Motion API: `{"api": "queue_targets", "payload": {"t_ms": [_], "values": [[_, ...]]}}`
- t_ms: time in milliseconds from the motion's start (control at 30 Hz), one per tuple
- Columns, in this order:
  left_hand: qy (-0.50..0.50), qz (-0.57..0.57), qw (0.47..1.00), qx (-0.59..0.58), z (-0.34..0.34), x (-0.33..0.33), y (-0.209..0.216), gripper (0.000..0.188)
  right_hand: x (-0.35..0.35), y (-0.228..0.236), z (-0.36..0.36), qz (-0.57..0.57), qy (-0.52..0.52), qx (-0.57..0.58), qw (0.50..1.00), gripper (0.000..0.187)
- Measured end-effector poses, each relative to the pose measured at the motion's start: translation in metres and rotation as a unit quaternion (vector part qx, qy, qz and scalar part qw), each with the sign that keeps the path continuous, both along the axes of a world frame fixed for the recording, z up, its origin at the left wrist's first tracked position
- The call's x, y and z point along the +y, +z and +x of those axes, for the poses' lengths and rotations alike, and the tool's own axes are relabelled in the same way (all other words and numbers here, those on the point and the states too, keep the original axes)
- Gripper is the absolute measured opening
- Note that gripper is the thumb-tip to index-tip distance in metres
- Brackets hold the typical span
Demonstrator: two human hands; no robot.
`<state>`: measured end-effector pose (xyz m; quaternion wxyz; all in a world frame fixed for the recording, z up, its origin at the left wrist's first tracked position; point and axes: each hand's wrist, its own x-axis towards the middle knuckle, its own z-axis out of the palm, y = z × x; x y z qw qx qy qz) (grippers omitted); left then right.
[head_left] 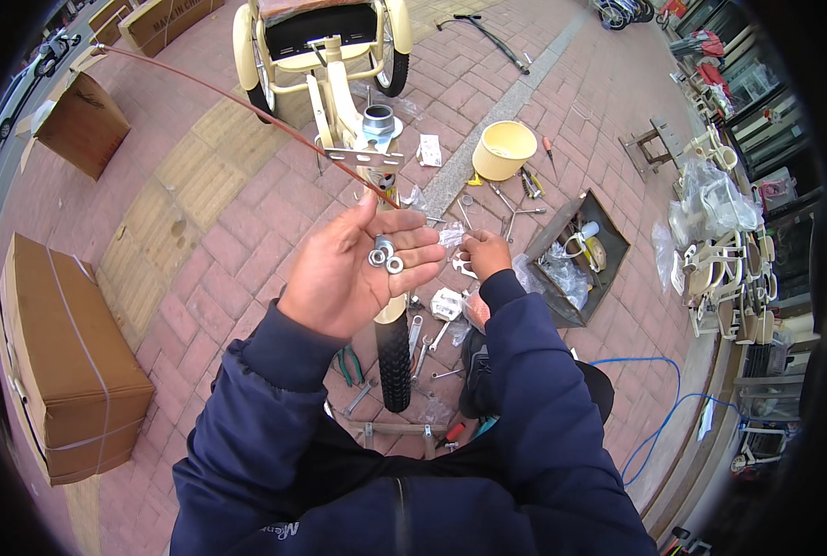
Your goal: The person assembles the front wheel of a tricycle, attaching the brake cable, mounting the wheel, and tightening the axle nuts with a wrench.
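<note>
My left hand (344, 269) is palm up with its fingers stretched out. Several small silver metal nuts (384, 252) lie loose on its palm and fingers. Beside its fingertips, my right hand (487, 252) is closed in a pinch on a small clear plastic bag (451, 233). Beyond the hands stands a cream tricycle frame (334, 97), its silver head fitting (377, 125) pointing up. Below my left hand shows a knobby black tire (394, 361); my hands hide part of the wheel. A reddish-brown cable (237, 100) runs from the upper left to near my left thumb.
A metal toolbox (608, 273) and a yellow bucket (504, 151) stand to the right. Wrenches (415, 335) and green-handled pliers (348, 364) lie near the tire. Cardboard boxes (80, 371) stand on the left. A blue hose (659, 435) and a floor pump (492, 42) lie on the paving.
</note>
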<state>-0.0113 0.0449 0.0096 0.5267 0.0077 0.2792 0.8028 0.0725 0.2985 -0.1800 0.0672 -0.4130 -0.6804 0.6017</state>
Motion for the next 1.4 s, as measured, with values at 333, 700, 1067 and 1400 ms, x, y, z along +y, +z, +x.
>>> {"api": "queue_targets", "payload": {"t_ms": [333,700,1067,1400], "values": [[-0.06,0.169,0.98,-0.083,0.005,0.016,-0.01,0.081,-0.083,0.218,0.036,0.368,0.295,0.268,0.84,0.027],[-0.057,0.104,0.992,-0.035,0.021,0.028,-0.002,0.078,-0.096,0.204,0.036,0.395,0.274,0.261,0.837,0.024],[0.005,0.084,0.994,-0.07,0.025,0.03,0.0,0.071,-0.083,0.215,0.045,0.324,0.223,0.265,0.88,0.02],[0.015,0.123,0.989,-0.081,0.026,0.028,-0.002,0.077,-0.084,0.214,0.04,0.446,0.318,0.268,0.792,0.035]]}}
